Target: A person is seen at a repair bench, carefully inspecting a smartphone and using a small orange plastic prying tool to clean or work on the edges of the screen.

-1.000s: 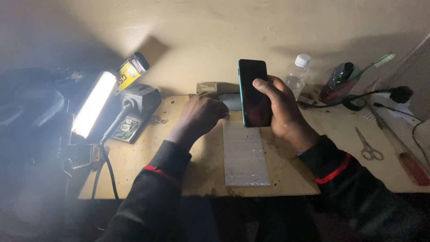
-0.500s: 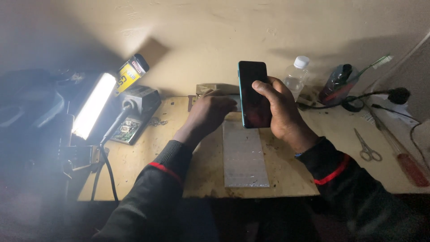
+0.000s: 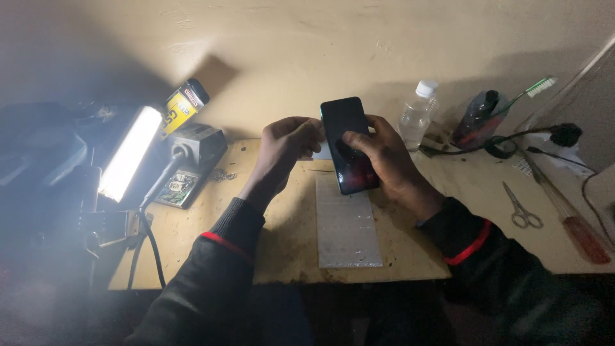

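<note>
We are raising our right hand (image 3: 384,160) above the wooden table (image 3: 282,243), fingers wrapped round the back of a dark phone (image 3: 348,145) and thumb pressing on its screen. Our left hand (image 3: 288,144) is curling loosely just left of the phone, both sleeved forearms angling inward over the table.

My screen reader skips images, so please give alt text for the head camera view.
The right hand holds a dark smartphone upright above a wooden table, the left hand at its edge. A bright lamp stands left; scissors lie right.
</note>
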